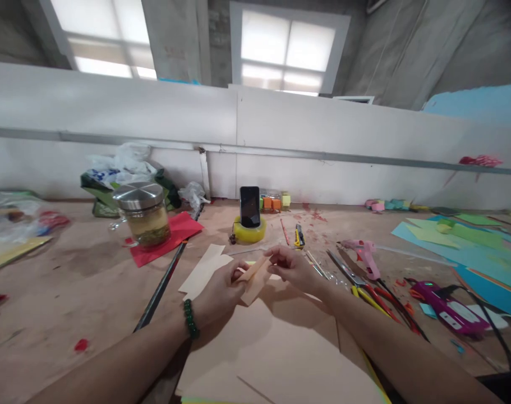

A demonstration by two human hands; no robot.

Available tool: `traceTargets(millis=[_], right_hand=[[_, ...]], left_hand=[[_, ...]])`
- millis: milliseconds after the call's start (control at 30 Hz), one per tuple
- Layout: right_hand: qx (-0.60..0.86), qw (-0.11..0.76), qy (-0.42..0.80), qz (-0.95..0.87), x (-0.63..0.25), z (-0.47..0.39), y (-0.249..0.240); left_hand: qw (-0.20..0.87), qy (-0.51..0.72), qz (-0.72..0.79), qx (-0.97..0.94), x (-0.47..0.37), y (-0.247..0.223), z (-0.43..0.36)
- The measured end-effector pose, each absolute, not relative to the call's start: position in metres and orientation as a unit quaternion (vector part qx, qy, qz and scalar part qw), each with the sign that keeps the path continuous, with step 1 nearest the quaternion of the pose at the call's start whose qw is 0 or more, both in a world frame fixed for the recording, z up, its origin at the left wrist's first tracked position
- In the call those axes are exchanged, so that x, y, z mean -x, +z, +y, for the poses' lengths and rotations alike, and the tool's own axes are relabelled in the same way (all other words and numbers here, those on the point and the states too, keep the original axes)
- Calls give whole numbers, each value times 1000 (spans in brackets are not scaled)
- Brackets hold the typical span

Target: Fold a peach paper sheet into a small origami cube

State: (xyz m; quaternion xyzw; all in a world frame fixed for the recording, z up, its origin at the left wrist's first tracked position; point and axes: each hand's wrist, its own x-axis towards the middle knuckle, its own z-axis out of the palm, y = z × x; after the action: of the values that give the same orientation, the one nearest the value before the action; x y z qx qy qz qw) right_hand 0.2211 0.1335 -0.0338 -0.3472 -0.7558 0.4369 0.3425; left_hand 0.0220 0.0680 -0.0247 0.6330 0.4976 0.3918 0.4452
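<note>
A small folded piece of peach paper [255, 279] is held between my two hands, above a stack of peach sheets [280, 348]. My left hand [221, 289], with a green bead bracelet at its wrist, pinches the paper's lower left end. At the upper right end, the fingers of my right hand [291, 268] are closed on the same paper. Pale cut strips of paper [205, 270] lie just beyond my left hand. A phone [249, 206] stands upright in a yellow tape roll [250, 230] past my hands.
On the left, a lidded glass mug [148, 219] stands on red paper [183, 231]. Scissors [360, 286], a pink glue gun [367, 258] and a purple corded device [449, 308] lie at the right. A yellow cutter [299, 236] and coloured sheets [469, 247] are farther back.
</note>
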Motion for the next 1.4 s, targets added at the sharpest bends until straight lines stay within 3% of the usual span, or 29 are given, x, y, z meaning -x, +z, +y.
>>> traceTargets(millis=[167, 633, 1000, 1233, 1400], right_hand=[[337, 354, 312, -815, -220, 121, -36], [309, 413, 303, -801, -216, 119, -45], [315, 403, 409, -756, -211, 119, -38], [267, 407, 547, -681, -207, 120, -34], [225, 397, 571, -682, -206, 113, -31]], left_hand=[[533, 324, 461, -632, -22, -17, 66], [637, 345, 425, -543, -20, -23, 60], [354, 368, 488, -708, -27, -21, 54], [563, 358, 444, -598, -25, -19, 59], [540, 309, 454, -638, -23, -18, 57]])
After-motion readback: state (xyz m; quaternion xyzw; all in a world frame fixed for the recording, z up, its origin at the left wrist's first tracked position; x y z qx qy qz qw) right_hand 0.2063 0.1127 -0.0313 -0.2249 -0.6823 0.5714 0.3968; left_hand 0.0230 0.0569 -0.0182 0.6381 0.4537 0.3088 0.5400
